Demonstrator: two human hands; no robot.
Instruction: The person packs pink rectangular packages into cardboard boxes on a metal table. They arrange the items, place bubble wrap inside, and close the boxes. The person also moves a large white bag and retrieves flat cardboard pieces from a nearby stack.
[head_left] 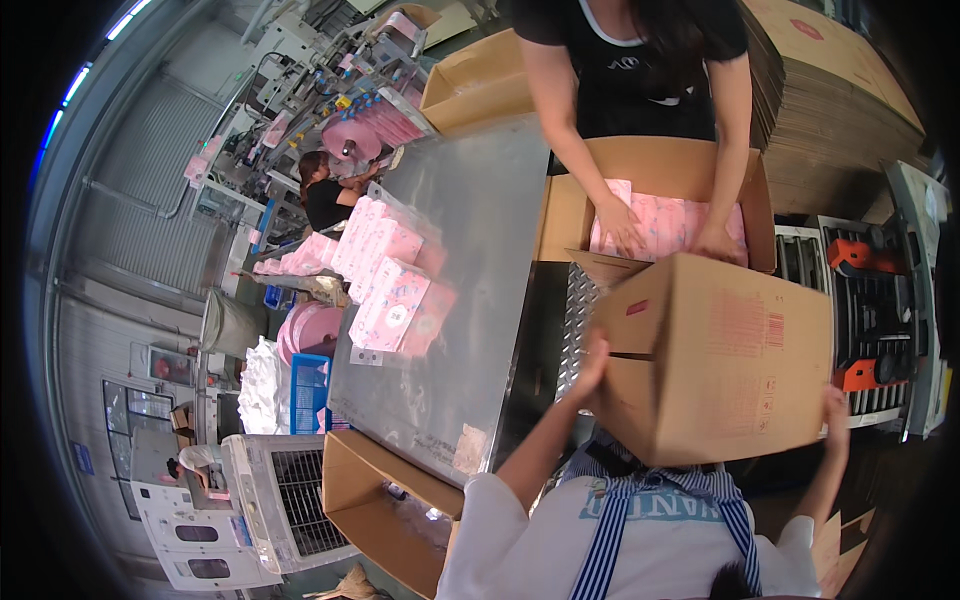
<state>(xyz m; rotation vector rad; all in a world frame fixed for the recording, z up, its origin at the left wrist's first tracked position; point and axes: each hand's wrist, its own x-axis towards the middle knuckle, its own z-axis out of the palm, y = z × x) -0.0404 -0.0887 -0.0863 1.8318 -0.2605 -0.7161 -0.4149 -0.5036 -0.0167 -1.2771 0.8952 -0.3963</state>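
Though between hands (594,370) (836,410), carton (740,365) partly blurry

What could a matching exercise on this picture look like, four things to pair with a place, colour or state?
Things:
1. Nearest carton
2. Co-worker's carton
3. Apron straps
4. Metal tabletop

Descriptions:
A. Grey, with pink packs on it
B. Blue and white stripes
C. Between the person's left hand and right hand
D. Open, with pink packs inside

Pairs: 1-C, 2-D, 3-B, 4-A
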